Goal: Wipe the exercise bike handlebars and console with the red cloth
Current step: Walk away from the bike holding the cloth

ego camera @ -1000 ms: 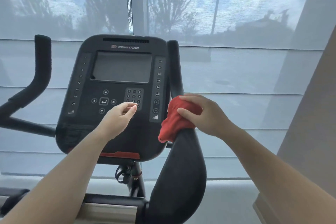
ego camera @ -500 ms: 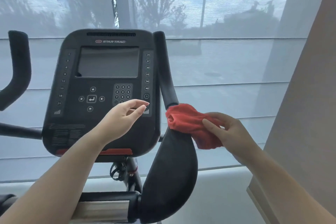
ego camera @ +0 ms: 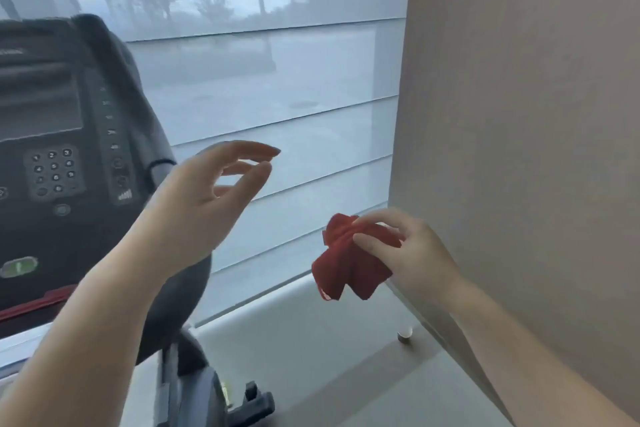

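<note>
While the right hand (ego camera: 412,253) pinches the cloth (ego camera: 349,263) between thumb and fingers, the red fabric hangs bunched and crumpled in the air, well apart from the bike and in front of the lower part of the window (ego camera: 277,97). The cloth sits just left of the beige wall (ego camera: 519,114) that fills the right side of the view, and above the pale sill (ego camera: 294,322) at the foot of the glass.

The left hand (ego camera: 207,198) is raised between the bike and the cloth, empty, its fingers (ego camera: 256,151) loosely spread and curved, pointing right; it touches nothing. Its forearm crosses in front of the right handlebar (ego camera: 145,121), a dark padded bar that rises beside the console (ego camera: 52,149) and widens lower down behind the wrist.

The console stands at the left edge of the view, partly cut off and blurred. Its grey screen (ego camera: 38,107), a number keypad (ego camera: 53,172), a column of small level marks along its right side and a red strip at its lower edge can be made out.

Through the sheer blind on the window, trees and a pole show faintly. A small round metal thing (ego camera: 405,334) stands on the floor near the foot of the wall.
</note>
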Demonstrator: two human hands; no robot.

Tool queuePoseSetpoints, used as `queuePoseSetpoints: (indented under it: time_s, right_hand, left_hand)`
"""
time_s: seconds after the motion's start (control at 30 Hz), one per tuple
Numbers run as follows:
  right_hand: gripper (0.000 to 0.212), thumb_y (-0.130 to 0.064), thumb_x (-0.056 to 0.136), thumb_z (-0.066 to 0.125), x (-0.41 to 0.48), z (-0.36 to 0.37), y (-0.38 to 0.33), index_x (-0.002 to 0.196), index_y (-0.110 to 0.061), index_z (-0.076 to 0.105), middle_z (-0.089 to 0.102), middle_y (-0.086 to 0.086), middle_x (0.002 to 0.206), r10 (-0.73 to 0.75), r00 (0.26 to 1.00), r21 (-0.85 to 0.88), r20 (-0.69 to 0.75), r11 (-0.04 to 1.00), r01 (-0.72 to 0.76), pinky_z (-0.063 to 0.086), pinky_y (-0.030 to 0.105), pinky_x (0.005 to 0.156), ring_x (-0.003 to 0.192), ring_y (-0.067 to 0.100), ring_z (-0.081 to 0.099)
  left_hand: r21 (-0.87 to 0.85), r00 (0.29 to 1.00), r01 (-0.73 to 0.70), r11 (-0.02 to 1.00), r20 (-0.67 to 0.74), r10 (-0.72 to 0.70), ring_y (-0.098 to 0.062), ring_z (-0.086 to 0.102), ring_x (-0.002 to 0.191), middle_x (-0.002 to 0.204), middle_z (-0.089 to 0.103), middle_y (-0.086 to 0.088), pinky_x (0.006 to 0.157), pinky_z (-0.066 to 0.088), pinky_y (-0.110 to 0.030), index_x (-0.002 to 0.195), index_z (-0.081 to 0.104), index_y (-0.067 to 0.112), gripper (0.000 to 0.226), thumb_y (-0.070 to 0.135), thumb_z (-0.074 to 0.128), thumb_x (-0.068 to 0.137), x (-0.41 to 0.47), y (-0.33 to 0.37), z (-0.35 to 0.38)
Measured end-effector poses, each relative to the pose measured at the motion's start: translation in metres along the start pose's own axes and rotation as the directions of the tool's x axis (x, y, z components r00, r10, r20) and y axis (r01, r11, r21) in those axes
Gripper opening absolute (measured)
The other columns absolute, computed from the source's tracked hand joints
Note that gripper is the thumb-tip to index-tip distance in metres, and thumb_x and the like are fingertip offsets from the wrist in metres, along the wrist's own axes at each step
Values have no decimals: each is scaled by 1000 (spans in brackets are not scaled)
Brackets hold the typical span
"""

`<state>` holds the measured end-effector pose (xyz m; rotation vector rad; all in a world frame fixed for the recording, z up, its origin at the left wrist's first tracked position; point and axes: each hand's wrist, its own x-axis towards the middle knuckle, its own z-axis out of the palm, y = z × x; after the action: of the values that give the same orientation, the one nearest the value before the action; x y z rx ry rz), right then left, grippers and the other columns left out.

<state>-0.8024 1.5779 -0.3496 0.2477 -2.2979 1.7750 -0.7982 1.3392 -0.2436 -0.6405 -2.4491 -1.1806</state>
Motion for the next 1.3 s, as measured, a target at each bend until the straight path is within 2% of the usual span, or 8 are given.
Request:
queuePoseSetpoints:
  time_s: [0.27,0.37,0.53,0.6,0.7,1.0,1.13,1.3]
  right_hand:
    - [14,-19,79,71,-128,-118,43,88,-30,70,64,-11,100,78,970,-238,-228,962,-134,37,5,84,95,-3,57]
    - [14,-20,79,72,-184,-158,52,87,-31,70,64,-12,99,138,937,-244,-320,944,-223,38,6,84,95,-3,58]
    - [15,-19,79,73,-290,-211,58,85,-32,72,65,-13,100,240,829,-121,-504,931,-343,46,21,86,97,2,60]
    - [16,-18,78,73,-333,-230,58,84,-33,72,64,-13,99,262,770,-87,-582,921,-380,47,25,86,96,3,61]
    - [17,-17,78,73,-399,-258,56,84,-33,71,63,-11,99,269,666,-113,-696,874,-472,41,14,86,94,1,60]
    - [17,-19,78,72,-589,-292,37,90,-30,72,57,-12,101,240,210,8,-948,676,-736,33,1,81,97,-5,54]
    - [18,-18,79,72,-630,-288,44,91,-31,71,58,-14,100,256,48,134,-966,649,-749,34,2,82,96,-3,54]
    - [17,-24,81,69,-638,-301,63,91,-38,68,57,-22,98,317,-16,229,-948,647,-727,36,3,82,95,-4,54]
  left_hand:
    - [-172,951,22,985,306,32,18,54,97,107,61,26,74,43,-7,102,61,39,16,34,51,91,-46,60,172]
    - [-173,908,-11,985,412,82,15,56,96,105,61,23,73,44,-11,103,61,38,17,36,50,91,-69,93,225]
    - [-230,776,-170,958,568,274,0,57,104,115,61,13,90,45,-24,114,63,28,28,38,49,92,-103,164,304]
    - [-270,705,-213,939,623,339,2,56,104,116,60,15,87,42,-15,115,61,29,28,39,48,92,-122,192,336]
    - [-355,559,-242,903,710,428,5,54,102,116,59,18,79,35,0,115,60,33,27,39,47,92,-157,237,386]
    - [-615,-4,-364,699,752,659,-5,55,105,118,59,11,81,39,-18,119,58,27,33,41,46,93,-274,380,486]
    - [-622,-142,-391,678,769,623,-4,55,102,117,59,11,73,37,-7,118,58,28,29,39,46,93,-300,388,516]
    - [-629,-248,-419,655,773,584,-1,50,101,113,53,19,83,38,-15,119,55,34,29,42,45,93,-312,399,555]
